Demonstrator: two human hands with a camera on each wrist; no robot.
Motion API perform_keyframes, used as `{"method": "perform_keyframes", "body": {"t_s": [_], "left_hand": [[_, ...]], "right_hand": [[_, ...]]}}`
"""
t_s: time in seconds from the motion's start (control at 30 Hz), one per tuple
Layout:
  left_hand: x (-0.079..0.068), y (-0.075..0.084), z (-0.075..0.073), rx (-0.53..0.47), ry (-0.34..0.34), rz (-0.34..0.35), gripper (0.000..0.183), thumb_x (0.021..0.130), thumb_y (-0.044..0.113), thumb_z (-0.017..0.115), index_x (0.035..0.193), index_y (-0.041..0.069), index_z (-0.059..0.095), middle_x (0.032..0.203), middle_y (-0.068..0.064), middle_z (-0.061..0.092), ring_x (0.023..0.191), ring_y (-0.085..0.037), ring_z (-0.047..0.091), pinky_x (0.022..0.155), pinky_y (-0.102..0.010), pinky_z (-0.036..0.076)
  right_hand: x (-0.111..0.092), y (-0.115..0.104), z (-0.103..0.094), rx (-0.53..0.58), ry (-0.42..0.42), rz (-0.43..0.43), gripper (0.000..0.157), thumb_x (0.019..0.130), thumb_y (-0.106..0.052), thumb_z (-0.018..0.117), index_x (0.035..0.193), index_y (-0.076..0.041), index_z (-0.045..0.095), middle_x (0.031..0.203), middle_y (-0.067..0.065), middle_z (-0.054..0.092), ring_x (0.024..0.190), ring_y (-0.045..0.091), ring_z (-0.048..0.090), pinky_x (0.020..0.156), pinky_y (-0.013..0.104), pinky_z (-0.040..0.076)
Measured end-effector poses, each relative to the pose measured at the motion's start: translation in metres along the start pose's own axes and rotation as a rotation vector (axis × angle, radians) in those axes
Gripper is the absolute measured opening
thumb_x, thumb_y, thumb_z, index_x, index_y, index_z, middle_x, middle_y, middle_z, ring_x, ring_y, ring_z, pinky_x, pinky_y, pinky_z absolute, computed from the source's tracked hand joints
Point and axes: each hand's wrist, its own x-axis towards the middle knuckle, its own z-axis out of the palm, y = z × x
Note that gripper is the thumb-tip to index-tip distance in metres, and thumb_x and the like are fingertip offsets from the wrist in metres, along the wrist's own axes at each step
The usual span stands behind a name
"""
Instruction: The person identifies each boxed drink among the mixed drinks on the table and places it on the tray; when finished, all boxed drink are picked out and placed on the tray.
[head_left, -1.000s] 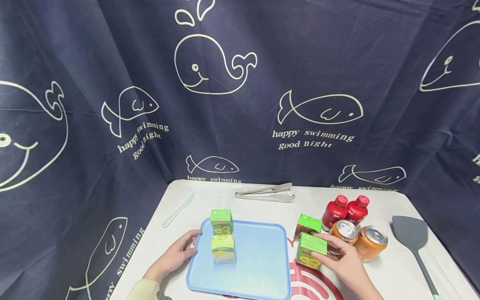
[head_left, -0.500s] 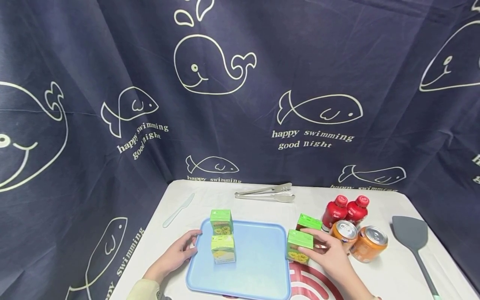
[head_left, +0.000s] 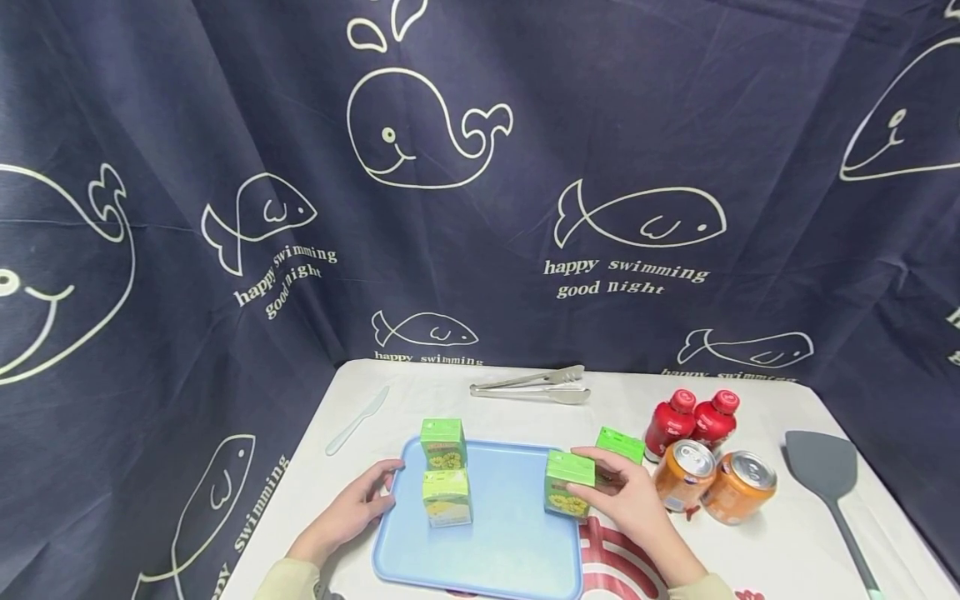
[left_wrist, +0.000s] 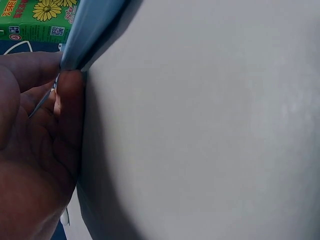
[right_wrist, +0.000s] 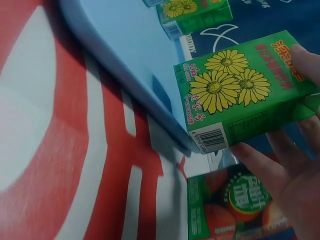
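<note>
My right hand (head_left: pixel 626 498) pinches a green drink carton (head_left: pixel 567 485) between thumb and fingers, over the right rim of the blue tray (head_left: pixel 510 546). Yellow flowers and a barcode show on this carton in the right wrist view, where its lower end hangs close over the rim. On the tray's left part stand a green flower-print carton (head_left: pixel 444 447) and, just in front of it, a yellow-green carton (head_left: pixel 447 502). My left hand (head_left: pixel 348 508) holds the tray's left edge, its fingertips (left_wrist: pixel 72 82) at the rim.
Behind my right hand stands a carton with a green top (head_left: pixel 621 444), red fruit printed on its side. Further right are two red bottles (head_left: pixel 670 425), two orange cans (head_left: pixel 686 475) and a grey spatula (head_left: pixel 821 467). Metal tongs (head_left: pixel 532 387) and a pale knife (head_left: pixel 358 421) lie behind the tray.
My right hand has carried the green flower-print carton leftward, from beside the cans to over the tray's right rim. The left hand and the tray have stayed in place.
</note>
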Motion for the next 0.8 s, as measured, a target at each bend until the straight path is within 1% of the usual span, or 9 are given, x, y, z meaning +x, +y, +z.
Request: {"method": "perform_keyframes", "body": {"t_s": [0.1, 0.23, 0.33, 0.4, 0.5, 0.57, 0.63, 0.8], "left_hand": [[0.000, 0.000, 0.000, -0.004, 0.002, 0.002, 0.057, 0.098, 0.011, 0.068, 0.152, 0.013, 0.052, 0.137, -0.013, 0.056, 0.093, -0.022, 0.057, 0.077, -0.030, 0.052], [0.000, 0.000, 0.000, -0.010, 0.004, 0.005, 0.057, 0.097, 0.010, 0.068, 0.152, 0.014, 0.052, 0.141, -0.016, 0.054, 0.101, -0.023, 0.057, 0.073, -0.031, 0.053], [0.000, -0.001, 0.000, -0.007, 0.008, 0.006, 0.057, 0.097, 0.010, 0.068, 0.151, 0.014, 0.053, 0.144, -0.016, 0.053, 0.104, -0.023, 0.057, 0.072, -0.031, 0.054], [0.000, -0.001, 0.000, -0.004, 0.010, 0.006, 0.057, 0.097, 0.010, 0.068, 0.151, 0.014, 0.053, 0.144, -0.016, 0.053, 0.104, -0.023, 0.057, 0.072, -0.031, 0.054], [0.000, -0.002, 0.001, 0.000, 0.016, 0.000, 0.057, 0.097, 0.010, 0.068, 0.151, 0.015, 0.053, 0.146, -0.015, 0.053, 0.105, -0.022, 0.056, 0.073, -0.031, 0.054], [0.000, -0.002, 0.001, 0.001, 0.020, -0.006, 0.057, 0.097, 0.011, 0.068, 0.151, 0.016, 0.053, 0.145, -0.015, 0.053, 0.104, -0.022, 0.056, 0.074, -0.031, 0.053], [-0.001, -0.002, 0.001, 0.000, 0.023, -0.010, 0.057, 0.097, 0.011, 0.069, 0.151, 0.016, 0.053, 0.145, -0.014, 0.053, 0.105, -0.023, 0.056, 0.074, -0.031, 0.053], [-0.001, -0.002, 0.001, 0.002, 0.028, -0.009, 0.056, 0.097, 0.011, 0.069, 0.151, 0.017, 0.054, 0.147, -0.015, 0.053, 0.111, -0.024, 0.055, 0.076, -0.032, 0.052]], "right_hand": [[0.004, -0.001, 0.005, 0.038, -0.019, 0.001, 0.050, 0.080, -0.010, 0.092, 0.126, -0.008, 0.074, 0.115, 0.010, 0.076, 0.099, 0.015, 0.072, 0.084, 0.026, 0.058], [0.011, 0.001, 0.012, 0.069, -0.035, -0.027, 0.051, 0.079, -0.008, 0.092, 0.127, -0.006, 0.073, 0.114, 0.011, 0.076, 0.097, 0.013, 0.073, 0.083, 0.030, 0.060], [0.015, 0.004, 0.017, 0.088, -0.039, -0.039, 0.052, 0.079, -0.007, 0.092, 0.127, -0.005, 0.073, 0.114, 0.011, 0.076, 0.097, 0.014, 0.072, 0.083, 0.031, 0.060], [0.018, 0.005, 0.020, 0.108, -0.045, -0.029, 0.053, 0.079, -0.007, 0.092, 0.128, -0.003, 0.072, 0.115, 0.012, 0.075, 0.099, 0.014, 0.072, 0.084, 0.030, 0.060], [0.022, 0.005, 0.025, 0.121, -0.048, -0.003, 0.053, 0.080, -0.007, 0.091, 0.129, -0.004, 0.072, 0.118, 0.013, 0.074, 0.103, 0.012, 0.071, 0.085, 0.029, 0.059], [0.024, 0.005, 0.029, 0.128, -0.046, 0.015, 0.053, 0.080, -0.007, 0.091, 0.129, -0.006, 0.072, 0.120, 0.013, 0.074, 0.106, 0.012, 0.070, 0.085, 0.030, 0.059], [0.026, 0.004, 0.032, 0.125, -0.033, 0.033, 0.052, 0.079, -0.007, 0.092, 0.128, -0.010, 0.074, 0.122, 0.011, 0.073, 0.108, 0.012, 0.069, 0.085, 0.030, 0.060], [0.033, 0.004, 0.039, 0.129, -0.019, 0.046, 0.052, 0.079, -0.008, 0.092, 0.128, -0.010, 0.074, 0.123, 0.010, 0.073, 0.109, 0.014, 0.069, 0.086, 0.030, 0.059]]}}
